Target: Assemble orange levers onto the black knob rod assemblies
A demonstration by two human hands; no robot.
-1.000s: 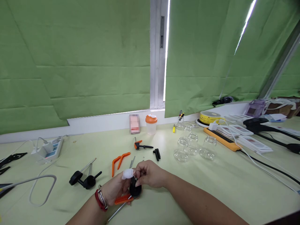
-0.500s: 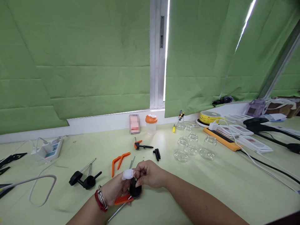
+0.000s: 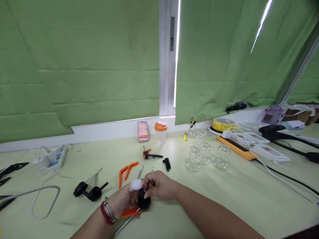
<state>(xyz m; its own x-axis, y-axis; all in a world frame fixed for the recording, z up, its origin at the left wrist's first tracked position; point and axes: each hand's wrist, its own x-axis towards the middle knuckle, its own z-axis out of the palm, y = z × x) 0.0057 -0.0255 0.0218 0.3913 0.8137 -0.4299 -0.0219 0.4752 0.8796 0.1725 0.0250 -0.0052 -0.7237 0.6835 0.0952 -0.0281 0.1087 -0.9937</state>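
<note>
The pale bench (image 3: 94,156) runs back to the wall. The left hand (image 3: 128,199), a white wrap on its thumb, grasps a black-and-orange assembly (image 3: 144,201) above the bench's near part, well apart from its back edge. The right hand (image 3: 159,186) pinches the assembly's upper end; its fingertips partly hide the spot. To the left lies a black assembly (image 3: 94,193); glass jars (image 3: 204,154) stand right of two small black pieces (image 3: 166,164).

Bright daylight through blind gaps, soft table shadows, wide-angle stretch at edges
</note>
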